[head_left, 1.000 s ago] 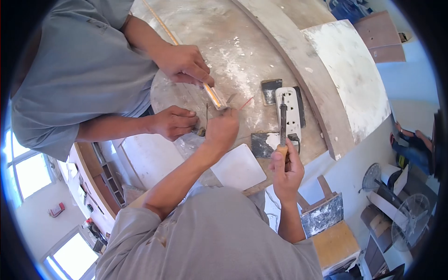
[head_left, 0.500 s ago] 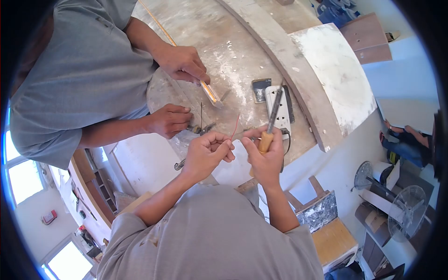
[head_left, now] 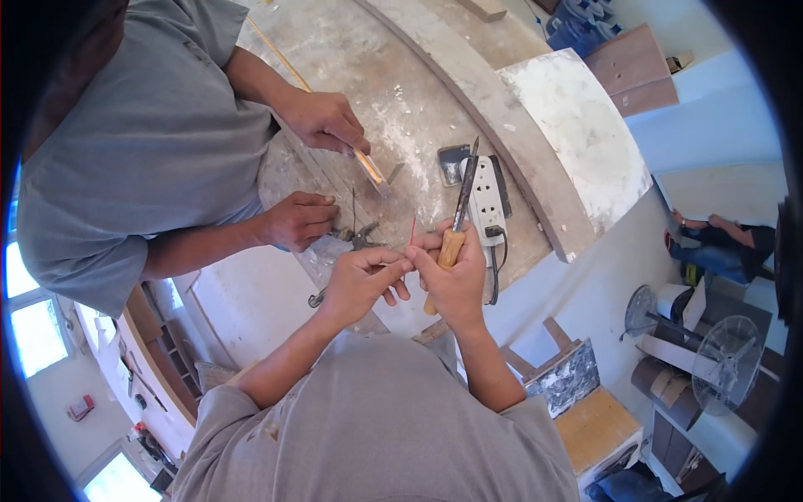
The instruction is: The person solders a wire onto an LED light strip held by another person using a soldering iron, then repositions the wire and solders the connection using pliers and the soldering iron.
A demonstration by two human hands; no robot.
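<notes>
My left hand [head_left: 368,280] pinches a thin red wire [head_left: 413,227], whose end sticks up between my two hands. The fingertips of my right hand [head_left: 458,284] meet those of the left at the wire. That same right hand grips a soldering iron [head_left: 452,248] by its wooden handle, with the dark shaft pointing up and away. Beyond it on the table lie a white power strip [head_left: 483,194] with a black plug in it and a small dark box [head_left: 452,164]. Pliers [head_left: 365,238] rest just past my left hand.
At the left a co-worker's hand [head_left: 328,122] holds a thin strip with a yellow-orange line [head_left: 370,171]; the other hand [head_left: 299,221] rests by the table edge. A long curved board [head_left: 510,142] lies across the table [head_left: 351,50]. Fans [head_left: 726,365] stand at the right.
My right hand has moved left to meet my left hand at the wire. The soldering iron has come along, standing slightly more upright. The view has shifted a little.
</notes>
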